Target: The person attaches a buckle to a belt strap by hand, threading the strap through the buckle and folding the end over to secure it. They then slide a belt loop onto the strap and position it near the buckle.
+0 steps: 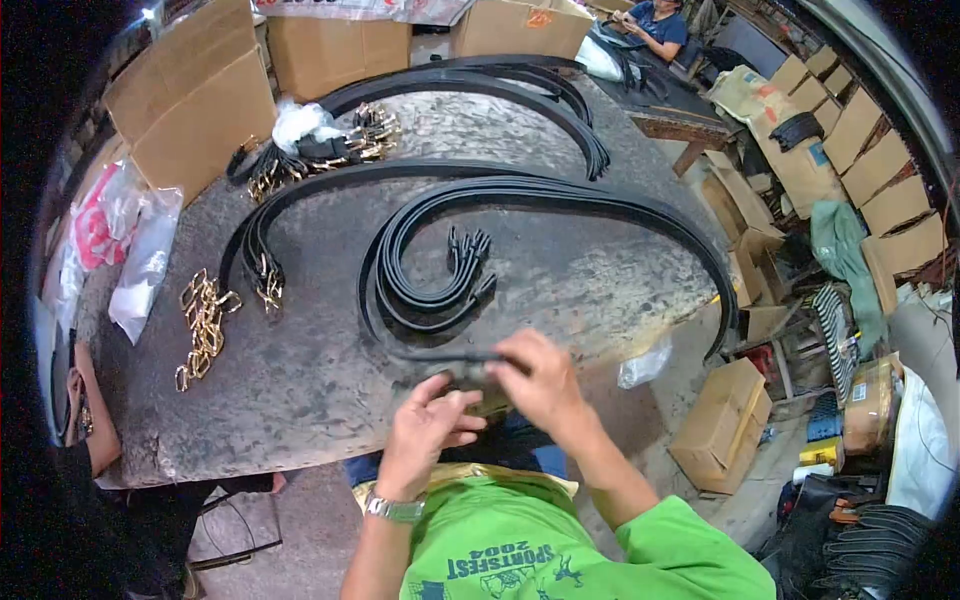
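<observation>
My right hand [545, 385] pinches the end of a black strap [440, 356] near the table's front edge; the strap is slightly blurred there. Just left of it and lower, my left hand [430, 430] is turned palm inward with its fingers apart, holding nothing that I can see. Beyond my hands lies a coil of black straps [390, 265], with several looped ends gathered in its middle. Long black straps [640, 198] sweep in an arc behind the coil, and one end hangs over the right edge. Gold metal rings [205, 325] are heaped at the left.
Bundled straps with gold fittings [345, 145] lie at the back left beside a cardboard box [190, 95]. Plastic bags [145, 265] rest along the left edge. A box [720, 425] stands on the floor at right. Another person's arm [95, 410] shows at left; a person [660, 30] sits far back.
</observation>
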Demonstrator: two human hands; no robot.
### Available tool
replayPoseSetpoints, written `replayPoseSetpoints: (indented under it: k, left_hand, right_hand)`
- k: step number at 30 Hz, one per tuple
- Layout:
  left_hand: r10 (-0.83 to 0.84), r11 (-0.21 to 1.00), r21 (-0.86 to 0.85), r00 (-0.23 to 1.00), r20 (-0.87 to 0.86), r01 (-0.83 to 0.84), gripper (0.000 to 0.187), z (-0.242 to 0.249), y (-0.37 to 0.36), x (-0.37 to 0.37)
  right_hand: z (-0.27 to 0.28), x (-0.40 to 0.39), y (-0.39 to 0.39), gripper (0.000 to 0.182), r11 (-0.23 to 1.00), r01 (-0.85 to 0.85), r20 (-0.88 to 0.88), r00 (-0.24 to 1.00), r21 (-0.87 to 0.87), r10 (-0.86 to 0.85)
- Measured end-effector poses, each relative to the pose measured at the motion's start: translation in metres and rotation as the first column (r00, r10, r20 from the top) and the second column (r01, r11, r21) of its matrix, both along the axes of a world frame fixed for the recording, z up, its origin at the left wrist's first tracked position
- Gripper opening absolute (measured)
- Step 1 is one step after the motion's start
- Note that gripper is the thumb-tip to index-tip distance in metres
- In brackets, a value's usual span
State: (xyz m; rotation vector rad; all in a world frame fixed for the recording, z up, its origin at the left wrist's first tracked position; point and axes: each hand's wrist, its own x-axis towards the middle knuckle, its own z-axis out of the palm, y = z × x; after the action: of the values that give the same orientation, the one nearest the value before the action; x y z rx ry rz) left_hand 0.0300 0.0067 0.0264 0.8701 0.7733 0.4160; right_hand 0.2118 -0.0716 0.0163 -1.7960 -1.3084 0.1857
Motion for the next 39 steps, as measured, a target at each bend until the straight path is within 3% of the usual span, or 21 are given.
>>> replayPoseSetpoints:
  k: [2,6,8,10,11,12,15,19,21,25,27,30,31,32,33,34,35,36,38,39]
  left_hand:
    - [0.008,0.996,-0.086,0.997,0.071,-0.002,0.038,-0.009,-0.006,0.013]
    - [0.009,0.999,-0.034,0.999,0.034,-0.007,0.038,-0.013,-0.007,0.016]
    - [0.162,0.987,-0.025,0.986,0.038,-0.162,0.038,-0.013,0.003,0.016]
    - [0.166,0.986,0.021,0.986,0.017,-0.166,0.036,-0.008,0.021,0.009]
    - [0.170,0.983,0.063,0.985,0.008,-0.170,0.035,-0.006,0.027,0.005]
    - [0.185,0.981,0.065,0.983,-0.003,-0.184,0.035,-0.005,0.030,0.002]
    - [0.179,0.973,0.158,0.982,-0.061,-0.167,0.037,-0.001,0.035,-0.006]
    - [0.216,0.966,0.147,0.976,-0.019,-0.211,0.029,0.002,0.036,-0.010]
    - [0.233,0.958,0.185,0.971,-0.054,-0.220,0.028,0.006,0.038,-0.015]
    - [0.280,0.934,0.246,0.959,-0.048,-0.260,0.028,0.002,0.048,-0.013]
    - [0.283,0.927,0.271,0.957,-0.057,-0.258,0.028,-0.002,0.054,-0.013]
    - [0.341,0.898,0.311,0.939,-0.050,-0.310,0.029,-0.003,0.061,-0.015]
    - [0.342,0.899,0.310,0.938,-0.053,-0.310,0.028,0.001,0.063,-0.015]
    - [0.343,0.899,0.310,0.938,-0.055,-0.311,0.027,0.005,0.063,-0.014]
    - [0.336,0.902,0.304,0.940,-0.053,-0.305,0.027,0.006,0.063,-0.015]
    - [0.284,0.928,0.272,0.956,-0.074,-0.255,0.032,0.007,0.063,-0.017]
    - [0.232,0.949,0.239,0.968,-0.091,-0.205,0.038,0.007,0.061,-0.017]
    - [0.229,0.950,0.236,0.969,-0.088,-0.203,0.038,0.008,0.056,-0.018]
    - [0.043,0.976,0.214,0.996,-0.073,-0.027,0.061,0.006,0.044,-0.023]
    - [-0.016,0.980,0.196,0.999,-0.031,0.021,0.087,0.004,0.041,-0.026]
  right_hand:
    - [0.005,-0.030,-0.017,0.020,0.998,-0.043,-0.061,0.997,0.038,0.045]
    - [0.011,-0.045,-0.030,0.017,0.998,0.040,-0.179,0.983,0.052,-0.030]
    - [0.015,-0.047,-0.036,0.017,0.998,0.031,-0.224,0.974,0.052,-0.018]
    - [0.018,-0.051,-0.040,0.016,1.000,-0.017,-0.326,0.945,0.025,0.025]
    - [0.015,-0.050,-0.042,0.032,0.997,-0.078,-0.378,0.923,0.000,0.072]
    - [0.017,-0.051,-0.041,0.032,0.996,-0.093,-0.389,0.917,0.000,0.086]
    - [0.020,-0.050,-0.033,0.073,0.978,-0.201,-0.194,0.963,-0.056,0.187]
    - [0.017,-0.061,-0.014,0.078,0.950,-0.311,-0.190,0.931,0.041,0.313]
    - [0.016,-0.066,-0.011,0.077,0.922,-0.387,-0.316,0.871,0.029,0.376]
    - [0.020,-0.073,-0.009,0.075,0.904,-0.420,-0.349,0.839,0.074,0.418]
    - [0.030,-0.074,-0.015,0.068,0.909,-0.409,-0.506,0.802,-0.076,0.318]
    - [0.019,-0.076,-0.021,0.063,0.935,-0.353,-0.635,0.729,-0.027,0.256]
    - [0.021,-0.077,-0.021,0.051,0.954,-0.298,-0.645,0.727,0.012,0.235]
    - [0.017,-0.076,-0.022,0.051,0.957,-0.290,-0.643,0.731,0.006,0.226]
    - [0.009,-0.074,-0.022,0.045,0.953,-0.299,-0.731,0.661,-0.049,0.170]
    - [0.001,-0.072,-0.022,0.040,0.944,-0.314,-0.805,0.583,-0.101,0.107]
    - [-0.008,-0.073,-0.021,0.027,0.957,-0.283,-0.825,0.554,-0.059,0.113]
    - [-0.008,-0.071,-0.020,0.027,0.958,-0.280,-0.823,0.558,-0.063,0.109]
    - [-0.009,-0.066,-0.016,0.021,0.958,-0.264,-0.878,0.477,-0.112,0.029]
    - [-0.010,-0.065,-0.015,0.017,0.966,-0.233,-0.885,0.465,-0.108,0.014]
